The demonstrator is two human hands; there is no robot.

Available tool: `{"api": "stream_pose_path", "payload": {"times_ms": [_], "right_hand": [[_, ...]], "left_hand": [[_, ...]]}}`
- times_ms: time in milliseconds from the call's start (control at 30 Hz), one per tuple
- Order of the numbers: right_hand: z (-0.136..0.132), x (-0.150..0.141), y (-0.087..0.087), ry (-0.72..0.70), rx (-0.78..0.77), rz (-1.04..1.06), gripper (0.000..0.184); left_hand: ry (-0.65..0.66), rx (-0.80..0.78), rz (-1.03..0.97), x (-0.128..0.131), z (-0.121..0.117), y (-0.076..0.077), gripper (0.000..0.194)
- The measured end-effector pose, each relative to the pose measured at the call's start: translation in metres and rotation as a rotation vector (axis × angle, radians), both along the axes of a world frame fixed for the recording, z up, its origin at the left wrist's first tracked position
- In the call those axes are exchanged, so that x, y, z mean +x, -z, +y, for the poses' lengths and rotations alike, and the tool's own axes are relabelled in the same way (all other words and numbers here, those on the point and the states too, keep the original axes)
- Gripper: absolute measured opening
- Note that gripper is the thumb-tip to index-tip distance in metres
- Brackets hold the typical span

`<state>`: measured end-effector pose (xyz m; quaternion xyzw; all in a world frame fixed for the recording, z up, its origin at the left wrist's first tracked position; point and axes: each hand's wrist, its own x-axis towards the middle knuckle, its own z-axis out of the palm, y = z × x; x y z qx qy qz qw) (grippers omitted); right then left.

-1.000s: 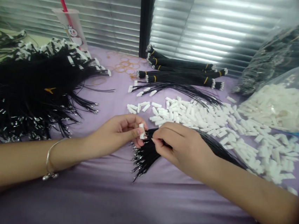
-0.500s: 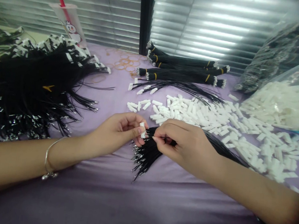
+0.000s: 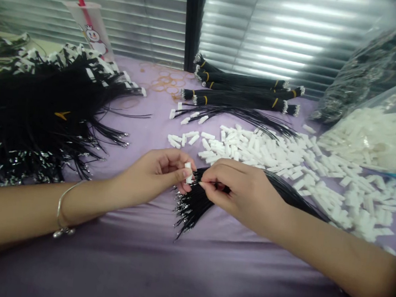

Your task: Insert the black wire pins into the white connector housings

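Observation:
Between thumb and fingers, my left hand (image 3: 167, 171) pinches a small white plastic connector housing (image 3: 188, 172). My right hand (image 3: 238, 185) is closed in a pinch on a thin black wire, whose tip points at the housing; whether the tip is inside it I cannot tell. Under both hands lies a bundle of black wires (image 3: 192, 208) with shiny metal terminals at the left end. A large pile of white housings (image 3: 264, 148) spreads just beyond my right hand.
Black wires with white housings (image 3: 42, 91) heap at the left, near a cup with a red straw (image 3: 93, 31). Tied wire bundles (image 3: 241, 101) lie at the back beside rubber bands (image 3: 164, 84). Clear bags (image 3: 378, 133) stand at right. Purple cloth (image 3: 185, 278) covers the table.
My right hand has shifted very slightly left, bringing the wire closer to the white housing. My left hand keeps its hold and place.

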<state>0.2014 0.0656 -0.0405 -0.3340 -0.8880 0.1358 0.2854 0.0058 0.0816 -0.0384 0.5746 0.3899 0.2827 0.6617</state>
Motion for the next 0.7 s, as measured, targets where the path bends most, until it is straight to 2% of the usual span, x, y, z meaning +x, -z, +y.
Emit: {"api": "stream_pose_path", "payload": {"times_ms": [167, 333, 467, 600, 700], "right_hand": [[0.0025, -0.004, -0.0005, -0.026, 0.034, -0.066, 0.018], [0.0005, -0.0022, -0.0047, 0.007, 0.18, -0.107, 0.015], [-0.0012, -0.001, -0.0021, 0.064, 0.228, -0.148, 0.015], [-0.0009, -0.0009, 0.0, 0.078, 0.174, -0.149, 0.015], [-0.0019, 0.0001, -0.0042, 0.03, 0.099, -0.059, 0.013]], "left_hand": [[-0.012, -0.03, 0.0, 0.0015, -0.0004, -0.0009, 0.008], [-0.043, -0.043, -0.04, -0.0003, -0.0001, 0.0005, 0.015], [-0.04, -0.071, -0.077, -0.0014, 0.0014, 0.0031, 0.017], [-0.033, -0.084, -0.101, -0.0016, 0.0023, 0.0053, 0.018], [-0.045, -0.071, -0.102, -0.0012, 0.0021, 0.0048, 0.017]]}}
